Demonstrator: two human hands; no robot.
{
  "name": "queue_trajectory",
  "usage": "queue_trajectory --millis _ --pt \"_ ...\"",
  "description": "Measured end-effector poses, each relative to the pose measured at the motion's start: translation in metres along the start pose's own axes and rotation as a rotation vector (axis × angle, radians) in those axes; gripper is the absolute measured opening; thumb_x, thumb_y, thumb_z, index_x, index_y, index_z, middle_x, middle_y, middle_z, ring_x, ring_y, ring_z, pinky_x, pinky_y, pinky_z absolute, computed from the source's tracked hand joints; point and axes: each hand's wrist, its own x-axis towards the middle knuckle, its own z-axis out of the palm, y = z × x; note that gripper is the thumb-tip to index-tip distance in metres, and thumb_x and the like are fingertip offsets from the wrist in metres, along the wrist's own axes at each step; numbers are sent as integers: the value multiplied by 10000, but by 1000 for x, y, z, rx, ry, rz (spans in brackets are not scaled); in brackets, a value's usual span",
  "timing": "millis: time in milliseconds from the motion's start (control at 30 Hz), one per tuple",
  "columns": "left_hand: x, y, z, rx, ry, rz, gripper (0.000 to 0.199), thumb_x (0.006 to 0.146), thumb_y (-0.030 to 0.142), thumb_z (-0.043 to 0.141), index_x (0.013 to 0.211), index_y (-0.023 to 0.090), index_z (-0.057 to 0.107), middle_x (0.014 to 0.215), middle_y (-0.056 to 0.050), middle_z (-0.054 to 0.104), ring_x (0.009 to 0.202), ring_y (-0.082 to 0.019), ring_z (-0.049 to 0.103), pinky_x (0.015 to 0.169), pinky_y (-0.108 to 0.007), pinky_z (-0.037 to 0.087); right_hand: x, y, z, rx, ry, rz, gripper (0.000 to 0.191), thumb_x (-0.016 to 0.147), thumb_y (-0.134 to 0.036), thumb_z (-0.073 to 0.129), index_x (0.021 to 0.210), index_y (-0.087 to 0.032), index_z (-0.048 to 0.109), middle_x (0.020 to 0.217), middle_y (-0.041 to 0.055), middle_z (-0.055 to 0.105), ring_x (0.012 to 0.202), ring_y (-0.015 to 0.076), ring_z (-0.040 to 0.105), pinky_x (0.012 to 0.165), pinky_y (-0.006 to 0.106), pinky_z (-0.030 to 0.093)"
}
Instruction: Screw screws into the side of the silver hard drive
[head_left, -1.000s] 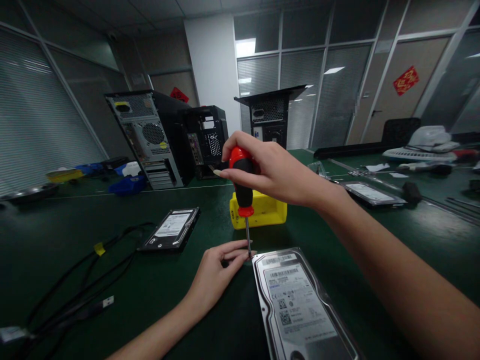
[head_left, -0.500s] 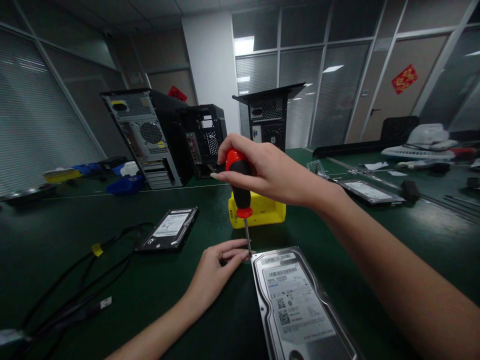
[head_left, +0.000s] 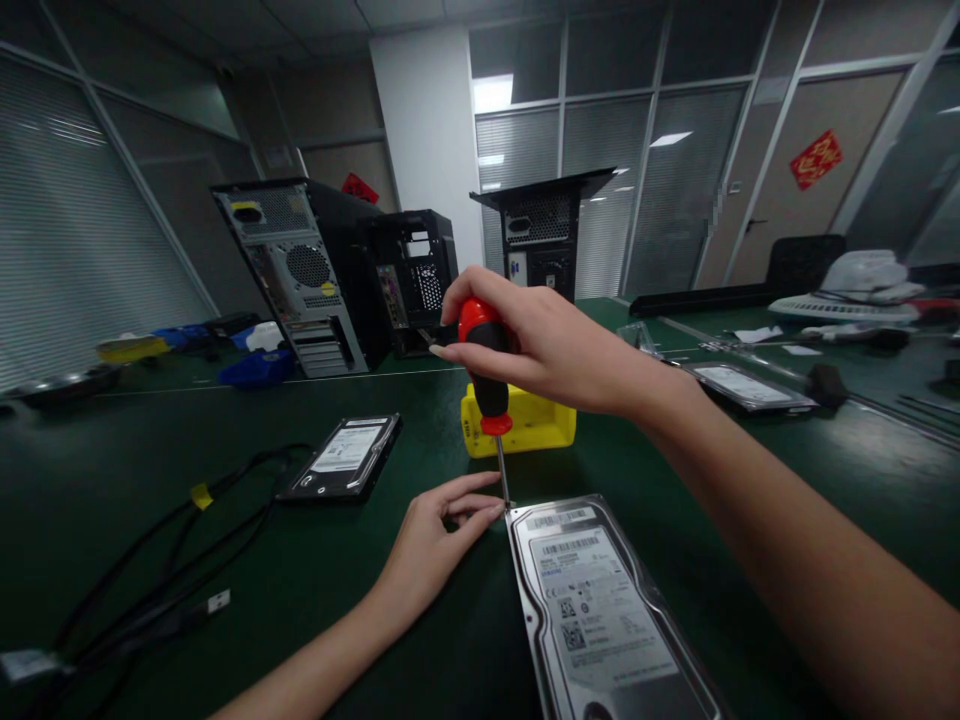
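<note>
My right hand (head_left: 536, 335) is wrapped round the red-and-black handle of a screwdriver (head_left: 491, 390), held nearly upright. The screwdriver's thin metal shaft reaches down to the far left corner of a silver hard drive (head_left: 600, 610), which lies label up on the table. Beside that corner, the thumb and fingers of my left hand (head_left: 446, 530) come together in a pinch, and the index fingertip is close to the shaft. Whatever those fingers hold is too small or hidden to make out. A screw under the tip cannot be clearly seen.
Behind the screwdriver stands a yellow bin (head_left: 551, 425). A second hard drive (head_left: 346, 455) lies to the left, near black cables (head_left: 161, 540) with a USB plug. Computer cases (head_left: 300, 280) stand at the back. Another drive (head_left: 750, 385) and a dark block (head_left: 827, 385) lie to the right.
The whole view has shifted slightly, so things appear a little further right. Both hands, the screwdriver and the hard drive keep nearly the same places relative to each other.
</note>
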Motion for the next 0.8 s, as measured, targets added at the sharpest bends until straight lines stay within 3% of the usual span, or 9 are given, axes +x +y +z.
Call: queue_trajectory --millis 800 --pt "0 1 -1 -20 -30 -43 421 805 309 626 1189 140 593 967 -72 744 965 -224 682 906 -338 500 0 3 2 -21 16 11 248 901 -332 479 1047 -133 474 900 20 553 722 85 488 654 228 371"
